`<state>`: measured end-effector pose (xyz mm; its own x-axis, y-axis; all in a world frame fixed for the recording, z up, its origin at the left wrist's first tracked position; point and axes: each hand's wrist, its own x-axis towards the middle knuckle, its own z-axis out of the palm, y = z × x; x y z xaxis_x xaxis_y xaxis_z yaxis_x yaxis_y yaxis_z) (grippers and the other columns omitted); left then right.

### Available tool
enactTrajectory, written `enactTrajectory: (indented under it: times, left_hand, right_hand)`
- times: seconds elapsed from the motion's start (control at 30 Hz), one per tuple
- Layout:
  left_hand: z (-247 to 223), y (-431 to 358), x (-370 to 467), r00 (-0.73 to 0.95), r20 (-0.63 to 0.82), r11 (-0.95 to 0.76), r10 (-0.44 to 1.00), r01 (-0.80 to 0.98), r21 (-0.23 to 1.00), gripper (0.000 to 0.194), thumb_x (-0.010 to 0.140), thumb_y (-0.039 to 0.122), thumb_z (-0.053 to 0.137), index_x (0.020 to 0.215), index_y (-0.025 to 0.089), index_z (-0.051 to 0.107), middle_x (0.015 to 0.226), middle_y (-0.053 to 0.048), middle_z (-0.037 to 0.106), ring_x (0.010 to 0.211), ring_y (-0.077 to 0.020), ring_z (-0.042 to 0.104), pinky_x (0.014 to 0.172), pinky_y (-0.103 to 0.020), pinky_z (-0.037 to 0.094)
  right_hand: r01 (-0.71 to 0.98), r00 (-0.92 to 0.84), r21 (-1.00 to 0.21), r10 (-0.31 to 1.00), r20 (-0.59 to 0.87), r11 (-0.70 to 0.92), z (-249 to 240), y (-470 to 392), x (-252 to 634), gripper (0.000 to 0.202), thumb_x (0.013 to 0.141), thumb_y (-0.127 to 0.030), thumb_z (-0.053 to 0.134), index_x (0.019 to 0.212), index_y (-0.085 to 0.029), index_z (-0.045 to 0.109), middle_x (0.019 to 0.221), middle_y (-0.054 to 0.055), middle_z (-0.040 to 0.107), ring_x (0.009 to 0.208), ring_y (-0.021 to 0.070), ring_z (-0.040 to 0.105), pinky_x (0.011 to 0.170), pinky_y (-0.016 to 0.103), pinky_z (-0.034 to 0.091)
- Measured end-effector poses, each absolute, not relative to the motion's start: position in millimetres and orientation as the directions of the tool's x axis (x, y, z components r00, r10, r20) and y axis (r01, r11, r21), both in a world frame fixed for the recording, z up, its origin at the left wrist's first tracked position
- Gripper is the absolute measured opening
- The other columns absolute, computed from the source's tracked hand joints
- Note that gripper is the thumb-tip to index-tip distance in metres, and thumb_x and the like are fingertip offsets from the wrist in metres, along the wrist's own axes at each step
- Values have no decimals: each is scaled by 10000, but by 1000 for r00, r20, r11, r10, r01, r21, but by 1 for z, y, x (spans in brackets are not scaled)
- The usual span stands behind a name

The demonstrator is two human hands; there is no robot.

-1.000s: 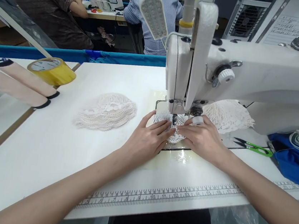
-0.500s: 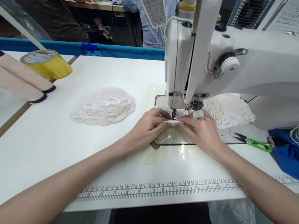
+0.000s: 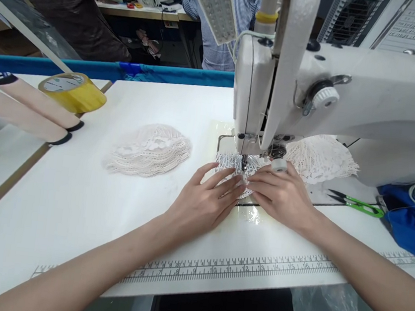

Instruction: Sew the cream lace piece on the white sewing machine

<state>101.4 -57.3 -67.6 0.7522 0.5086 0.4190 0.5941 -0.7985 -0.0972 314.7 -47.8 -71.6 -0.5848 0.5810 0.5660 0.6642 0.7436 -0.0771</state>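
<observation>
Fingers point(image 3: 222, 177) touch lace point(image 3: 225, 162), left hand point(image 3: 198, 202) spread, right hand point(image 3: 289, 195) bunched, its grip unclear; ruler point(image 3: 230, 271) reads 12, 13

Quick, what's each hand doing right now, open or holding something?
Left hand: open, fingers spread on the white lace under the sewing machine.
Right hand: fingertips at the same lace; whether its grip is closed cannot be told.

Head camera, looking forward and down across a sewing table point(image 3: 74, 205).
From above the near edge, it sees the left hand point(image 3: 206, 199) and right hand point(image 3: 286, 193) close at mid-frame, the industrial sewing machine point(image 3: 372, 89) upper right, and co-workers point(image 3: 70, 10) farther off along the top.
</observation>
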Motion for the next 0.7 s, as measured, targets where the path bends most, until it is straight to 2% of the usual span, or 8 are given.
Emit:
enactTrajectory:
  times: [0.43, 0.7]
  left_hand:
    - [-70, -49, 103, 744, 401, -781, 535, 616, -102, 290, 954, 233, 468, 1196, 199, 624, 1190, -67, 668, 1204, -245, 561, 1063, -513, 354]
    - [-72, -34, 104, 721, 424, -760, 548, 641, -107, 289, 970, 221, 426, 1170, 200, 633, 1189, -64, 669, 1189, -228, 572, 1078, -523, 321]
  right_hand:
    - [678, -577, -50, 573, 582, 733, -75, -43, 316, 172, 904, -188, 562, 858, -206, 727, 927, -30, 751, 778, 149, 640, 996, 384, 351]
    - [750, -563, -5, 644, 518, 661, -76, -34, 315, 189, 926, -226, 535, 932, -220, 724, 941, -16, 750, 777, 167, 635, 996, 400, 348]
